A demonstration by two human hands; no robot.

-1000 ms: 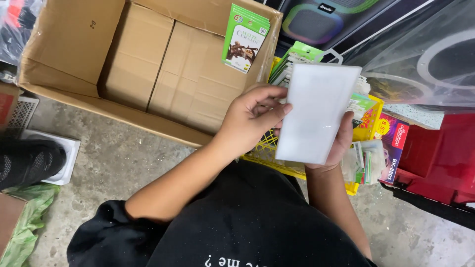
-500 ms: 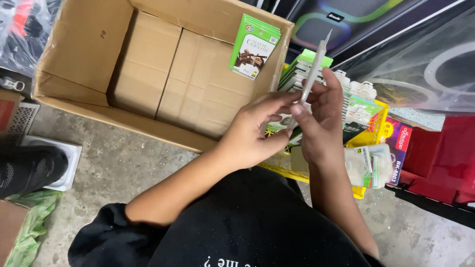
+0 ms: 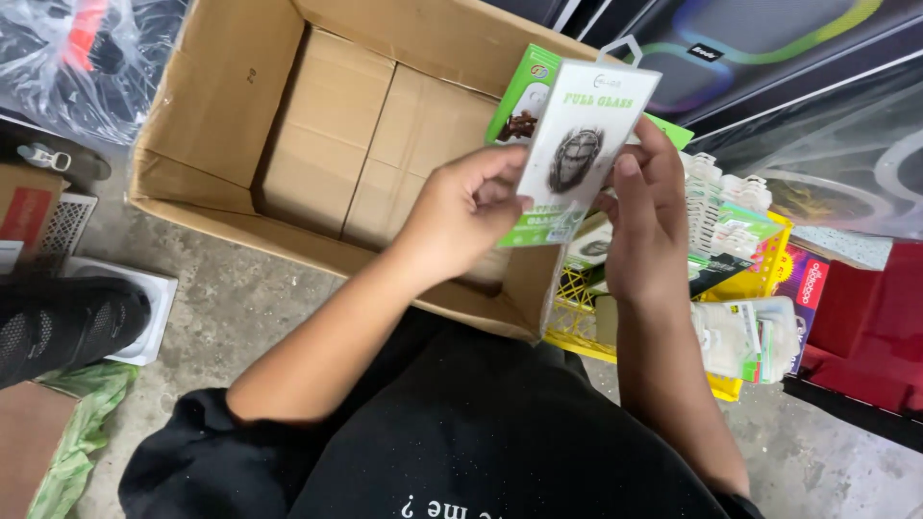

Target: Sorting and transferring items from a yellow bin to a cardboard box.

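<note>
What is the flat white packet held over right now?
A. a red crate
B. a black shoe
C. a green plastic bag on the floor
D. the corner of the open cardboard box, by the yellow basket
D: both hands, left hand and right hand, hold the flat white packet above the near right corner of the open cardboard box, next to the yellow basket.

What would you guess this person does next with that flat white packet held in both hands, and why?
Probably lower the flat white packet into the open cardboard box. Both the left hand and right hand hold it just over the box's near corner, printed face up, and a similar green packet already leans inside against the box's wall.
</note>
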